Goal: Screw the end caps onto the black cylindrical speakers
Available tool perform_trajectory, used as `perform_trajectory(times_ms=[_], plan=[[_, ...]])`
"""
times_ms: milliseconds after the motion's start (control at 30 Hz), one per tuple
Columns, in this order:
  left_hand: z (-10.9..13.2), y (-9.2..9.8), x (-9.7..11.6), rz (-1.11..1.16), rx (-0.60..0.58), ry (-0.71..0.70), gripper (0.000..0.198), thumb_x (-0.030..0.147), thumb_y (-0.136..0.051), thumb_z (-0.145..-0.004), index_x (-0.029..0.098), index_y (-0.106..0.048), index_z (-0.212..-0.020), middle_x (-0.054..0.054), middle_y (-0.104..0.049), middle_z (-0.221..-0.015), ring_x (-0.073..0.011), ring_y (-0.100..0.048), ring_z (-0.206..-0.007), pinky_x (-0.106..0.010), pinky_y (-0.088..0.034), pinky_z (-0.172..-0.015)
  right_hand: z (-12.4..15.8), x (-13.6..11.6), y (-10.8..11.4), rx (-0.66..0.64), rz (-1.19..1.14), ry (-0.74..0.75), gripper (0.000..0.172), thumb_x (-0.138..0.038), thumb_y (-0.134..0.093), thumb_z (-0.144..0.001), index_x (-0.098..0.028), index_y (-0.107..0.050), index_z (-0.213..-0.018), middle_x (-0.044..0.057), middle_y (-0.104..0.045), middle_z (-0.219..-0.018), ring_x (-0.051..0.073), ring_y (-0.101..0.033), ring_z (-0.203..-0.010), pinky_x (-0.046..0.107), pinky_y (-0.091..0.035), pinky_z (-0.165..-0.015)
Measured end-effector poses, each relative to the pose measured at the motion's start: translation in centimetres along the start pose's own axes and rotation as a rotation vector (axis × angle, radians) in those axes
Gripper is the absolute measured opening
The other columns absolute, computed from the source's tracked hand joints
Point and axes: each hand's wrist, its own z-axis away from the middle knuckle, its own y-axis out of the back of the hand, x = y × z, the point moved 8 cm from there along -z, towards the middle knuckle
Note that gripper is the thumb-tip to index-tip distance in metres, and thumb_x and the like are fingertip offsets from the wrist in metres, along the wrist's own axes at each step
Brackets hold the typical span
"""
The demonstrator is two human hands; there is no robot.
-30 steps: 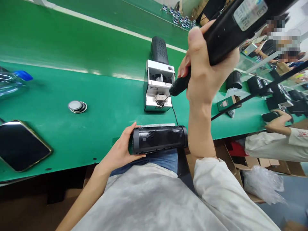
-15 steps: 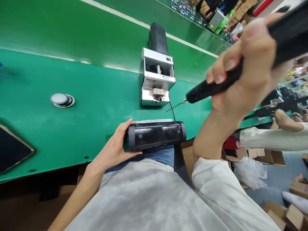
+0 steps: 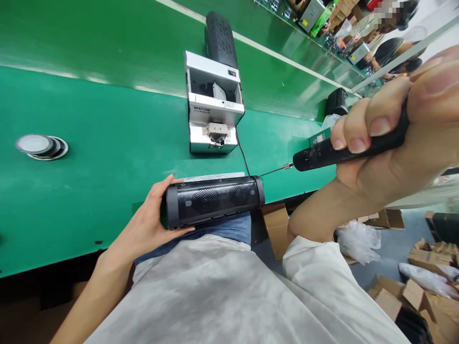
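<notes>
Green bench (image 3: pixel 107 157), assembly line: black speaker (image 3: pixel 213 200) lies sideways at near edge, over worker's lap. Left hand (image 3: pixel 147 224) cupped round its left end, fingers curled, bracing it against rolling. Right hand (image 3: pixel 394 138) fisted tight on electric screwdriver (image 3: pixel 344 150), bit levelled at speaker's right end, tip near it, contact unclear. Screw feeder (image 3: pixel 213 112) sits just behind, within bit's reach. Metal discs (image 3: pixel 41 145) well left.

Left hand (image 3: pixel 150 224) cupped, palm facing right; right hand (image 3: pixel 390 148) raised, fingers (image 3: pixel 358 131) curled tight.
</notes>
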Motion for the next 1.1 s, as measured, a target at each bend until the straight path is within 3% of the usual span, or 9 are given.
perform_trajectory(times_ms=[100, 267, 367, 500, 800, 967, 1033, 1100], plan=[[0.1, 0.1, -0.2, -0.007, 0.007, 0.025, 0.115, 0.048, -0.087, -0.101, 0.037, -0.012, -0.187, -0.019, -0.052, -0.173, -0.0429, -0.060, -0.158, -0.067, -0.054, -0.131, 1.3, 0.0, -1.7, 0.076, -0.151, 0.138, 0.015, -0.016, -0.086, -0.092, -0.027, -0.075, -0.091, -0.008, -0.042, -0.063, 0.012, -0.035, -0.041, 0.031, -0.030, -0.034], [0.0, 0.3, -0.1, -0.002, 0.030, 0.051, 0.103, 0.046, -0.089, -0.097, 0.038, -0.028, -0.180, -0.015, -0.056, -0.168, -0.0420, -0.064, -0.153, -0.064, -0.059, -0.128, 3.3, 4.5, -2.2, -0.031, -0.163, 0.042, 0.019, -0.028, -0.092, -0.092, -0.031, -0.073, -0.094, -0.011, -0.045, -0.059, 0.009, -0.033, -0.035, 0.025, -0.034, -0.030], [-0.1, 0.4, 0.0, 0.009, 0.039, 0.066, 0.100, 0.046, -0.090, -0.097, 0.039, -0.031, -0.178, -0.013, -0.058, -0.167, -0.0406, -0.066, -0.152, -0.061, -0.061, -0.127, 4.1, 5.9, -1.5, -0.031, -0.173, 0.063, 0.024, -0.030, -0.090, -0.093, -0.028, -0.066, -0.090, -0.011, -0.041, -0.060, 0.007, -0.024, -0.034, 0.022, -0.028, -0.028], [0.1, 0.6, -0.2, 0.015, 0.052, 0.100, 0.098, 0.046, -0.091, -0.095, 0.042, -0.035, -0.176, -0.011, -0.061, -0.166, -0.0393, -0.069, -0.147, -0.057, -0.066, -0.121, 4.4, 5.8, -1.5, -0.063, -0.215, 0.122, 0.030, -0.027, -0.090, -0.090, -0.027, -0.060, -0.088, -0.012, -0.035, -0.058, 0.005, -0.014, -0.032, 0.021, -0.020, -0.025], [0.1, 0.4, -0.4, 0.010, 0.053, 0.086, 0.102, 0.047, -0.093, -0.094, 0.038, -0.034, -0.177, -0.013, -0.060, -0.166, -0.0404, -0.069, -0.148, -0.057, -0.065, -0.122, 4.3, 5.7, -1.9, -0.094, -0.268, 0.133, 0.026, -0.023, -0.088, -0.090, -0.026, -0.063, -0.087, -0.011, -0.038, -0.056, 0.006, -0.020, -0.031, 0.022, -0.020, -0.024], [0.2, 0.3, -0.4, 0.002, 0.041, 0.045, 0.107, 0.052, -0.095, -0.093, 0.035, -0.031, -0.178, -0.016, -0.057, -0.168, -0.0429, -0.066, -0.152, -0.060, -0.061, -0.126, 3.7, 5.7, -2.2, -0.173, -0.244, -0.008, 0.027, -0.028, -0.092, -0.094, -0.026, -0.066, -0.087, -0.009, -0.043, -0.058, 0.009, -0.035, -0.034, 0.024, -0.035, -0.030], [0.3, 0.2, -0.4, 0.013, 0.030, 0.049, 0.107, 0.052, -0.095, -0.094, 0.034, -0.030, -0.177, -0.018, -0.055, -0.170, -0.0433, -0.065, -0.155, -0.061, -0.059, -0.128, 3.2, 4.4, -2.4, -0.250, -0.210, -0.024, 0.025, -0.033, -0.094, -0.094, -0.026, -0.071, -0.090, -0.008, -0.047, -0.058, 0.011, -0.041, -0.035, 0.027, -0.040, -0.033], [0.4, 0.1, -0.5, 0.023, 0.016, 0.066, 0.106, 0.050, -0.094, -0.095, 0.034, -0.030, -0.177, -0.018, -0.054, -0.171, -0.0431, -0.063, -0.156, -0.062, -0.058, -0.129, 2.2, 2.2, -2.3, -0.229, -0.143, 0.021, 0.018, -0.035, -0.096, -0.091, -0.030, -0.079, -0.098, -0.007, -0.049, -0.058, 0.012, -0.040, -0.036, 0.030, -0.039, -0.033]])
